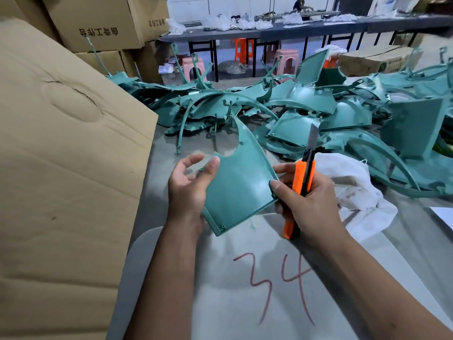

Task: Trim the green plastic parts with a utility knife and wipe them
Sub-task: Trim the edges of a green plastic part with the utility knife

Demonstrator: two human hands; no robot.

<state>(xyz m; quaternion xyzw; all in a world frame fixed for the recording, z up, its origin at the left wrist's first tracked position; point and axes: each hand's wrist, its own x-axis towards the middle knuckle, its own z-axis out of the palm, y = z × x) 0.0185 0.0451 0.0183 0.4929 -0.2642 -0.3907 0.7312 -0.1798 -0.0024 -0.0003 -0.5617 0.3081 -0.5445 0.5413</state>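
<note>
The green plastic part [239, 182] is held above the surface's near edge, tilted up — likely to check its rim. The left hand [191, 185] pinches its left edge; the right hand [306, 197] grips the utility knife [302, 182], blade up and away, thumb on the part's right edge.

Between your hands the green plastic part [241, 185] looks smooth, slightly glossy; the knife [302, 185] has orange plastic, bare metal blade.
</note>
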